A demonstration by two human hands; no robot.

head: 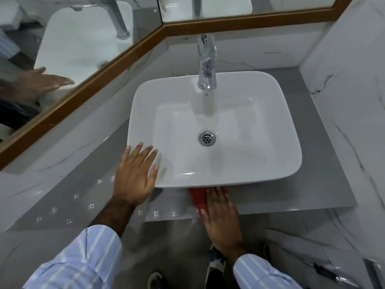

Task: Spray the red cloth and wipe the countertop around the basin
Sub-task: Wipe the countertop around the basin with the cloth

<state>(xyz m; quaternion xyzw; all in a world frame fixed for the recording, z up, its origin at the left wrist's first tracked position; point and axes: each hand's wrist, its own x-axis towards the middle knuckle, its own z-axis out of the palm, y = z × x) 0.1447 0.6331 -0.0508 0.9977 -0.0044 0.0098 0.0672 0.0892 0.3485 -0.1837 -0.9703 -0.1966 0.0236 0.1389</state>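
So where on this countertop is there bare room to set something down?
Bare countertop lies left of the basin, up to the mirror wall. Right of it runs a narrower strip. The front edge is crowded: the right hand presses the red cloth there.

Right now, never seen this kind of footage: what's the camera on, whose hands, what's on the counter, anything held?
There is one picture, from a wide-angle camera worn on a person's head, looking down, so edges bend. No machine: two bare hands in striped sleeves. The left hand lies flat and open on the near-left corner of the white basin, holding nothing. The right hand presses a red cloth flat against the grey countertop at the basin's front edge. A chrome tap stands at the back. The mirror on the left reflects the left hand. No spray bottle is in view.
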